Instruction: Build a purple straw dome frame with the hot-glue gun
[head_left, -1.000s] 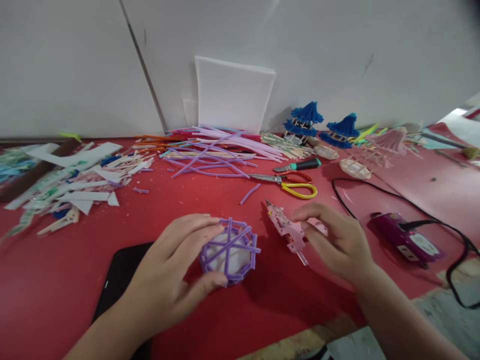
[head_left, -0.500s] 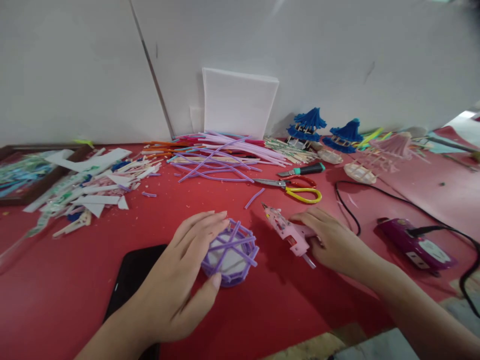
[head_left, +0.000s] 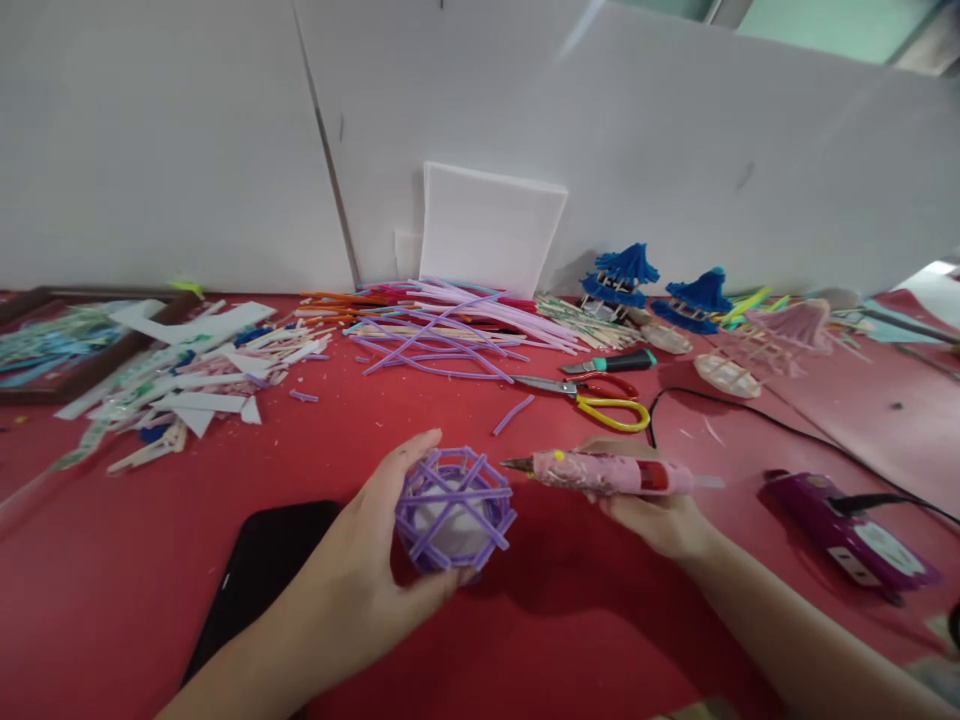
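My left hand point(head_left: 367, 565) is wrapped round the left side of a small round frame point(head_left: 455, 497) made of purple pipe cleaners, with strips crossing over its top and a whitish base showing inside. My right hand point(head_left: 652, 515) grips a pink hot glue gun point(head_left: 600, 472), which lies level with its metal nozzle pointing left, close to the frame's upper right edge. A clear glue stick pokes out of the gun's back end. The handle and most of my right fingers are hidden behind the gun.
Behind lie purple pipe cleaners point(head_left: 442, 340), yellow-and-red-handled scissors point(head_left: 611, 410) and a utility knife point(head_left: 615, 362). A black phone point(head_left: 262, 570) is by my left forearm. Scraps point(head_left: 217, 370) are heaped left; blue pagoda models point(head_left: 619, 280) and a purple power strip point(head_left: 847, 535) stand right, with a black cord.
My right hand has turned the glue gun level and brought its nozzle nearer the purple frame. My left hand has closed round the frame's side, and the frame is tilted up slightly.
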